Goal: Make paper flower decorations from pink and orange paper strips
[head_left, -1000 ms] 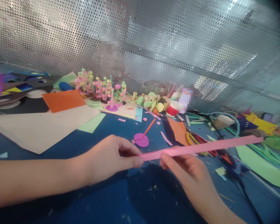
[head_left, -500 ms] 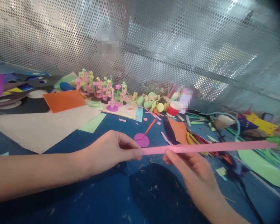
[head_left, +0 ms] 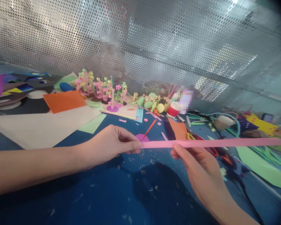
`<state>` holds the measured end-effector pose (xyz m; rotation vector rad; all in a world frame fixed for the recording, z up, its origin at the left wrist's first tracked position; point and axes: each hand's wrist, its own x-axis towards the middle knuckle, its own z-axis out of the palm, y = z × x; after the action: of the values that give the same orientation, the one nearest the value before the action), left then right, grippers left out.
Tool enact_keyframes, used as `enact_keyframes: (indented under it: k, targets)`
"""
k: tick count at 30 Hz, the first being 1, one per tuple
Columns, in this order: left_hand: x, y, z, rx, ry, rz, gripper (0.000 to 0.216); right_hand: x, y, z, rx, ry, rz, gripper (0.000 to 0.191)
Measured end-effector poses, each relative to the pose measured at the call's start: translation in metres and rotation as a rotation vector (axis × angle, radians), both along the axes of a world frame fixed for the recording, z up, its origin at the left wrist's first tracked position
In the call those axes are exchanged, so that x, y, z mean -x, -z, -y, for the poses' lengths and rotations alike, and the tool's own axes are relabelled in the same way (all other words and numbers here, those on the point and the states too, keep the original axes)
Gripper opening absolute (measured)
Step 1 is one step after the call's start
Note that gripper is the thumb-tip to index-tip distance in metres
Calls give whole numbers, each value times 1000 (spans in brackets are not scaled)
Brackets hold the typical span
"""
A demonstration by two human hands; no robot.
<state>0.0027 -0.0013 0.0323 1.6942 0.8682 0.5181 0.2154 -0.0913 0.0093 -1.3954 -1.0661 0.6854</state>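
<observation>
A long pink paper strip (head_left: 224,142) stretches level above the blue table, held between both hands. My left hand (head_left: 114,140) pinches its left end between thumb and fingers. Farther along the strip, my right hand (head_left: 199,165) grips it with the thumb in front and fingers behind; the rest runs off to the right edge of the view. Just behind my left fingertips lies a purple paper disc (head_left: 142,137), partly hidden, with a thin orange stick (head_left: 150,128) rising from it at a slant.
Pink and green paper decorations (head_left: 105,90) stand at the back by a perforated metal screen (head_left: 154,47). Orange paper (head_left: 63,101) and a large beige sheet (head_left: 42,128) lie left. Scissors (head_left: 212,150), a black cable (head_left: 245,187) and green strips (head_left: 271,156) are at the right.
Both hands have risen slightly with the pink strip. My right hand has shifted right along with it, farther from the left hand, and the strip's far end now reaches the view's edge.
</observation>
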Motion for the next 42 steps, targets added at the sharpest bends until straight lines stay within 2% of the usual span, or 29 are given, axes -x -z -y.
enact_keyframes:
  k: [7,12,15,26,36,42]
  targets:
    - [-1,3,3,15,-7,18,27,1,0,-3,3,-8,-36,15]
    - [-2,10,14,40,-64,61,28,15,-3,0,125,-267,-12,19]
    - [-3,11,21,48,-45,78,27,25,-6,4,196,-315,62,20]
    - [-6,13,27,62,8,79,21,31,-9,7,225,-292,51,14]
    - [-4,16,22,18,2,-13,28,26,-9,6,183,-194,82,15]
    - [-4,20,21,34,21,1,30,24,-7,4,172,-154,89,17]
